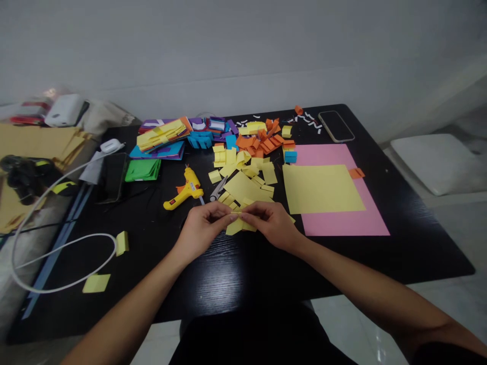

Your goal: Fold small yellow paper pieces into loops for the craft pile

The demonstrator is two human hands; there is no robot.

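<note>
My left hand [204,224] and my right hand [271,221] meet over the black table [228,274], both pinching a small yellow paper piece [236,225] between their fingertips. Just behind them lies a heap of yellow paper pieces [243,182], some folded. A pair of scissors [218,188] rests at the heap's left edge, and a yellow glue gun [185,189] lies further left.
A yellow sheet [321,187] lies on a pink sheet [342,223] to the right. Orange pieces [266,142], blue and purple papers [171,139], a green stack [143,170] sit behind. A phone [336,125] lies far right, a white cable [64,243] and yellow scraps [97,283] at left.
</note>
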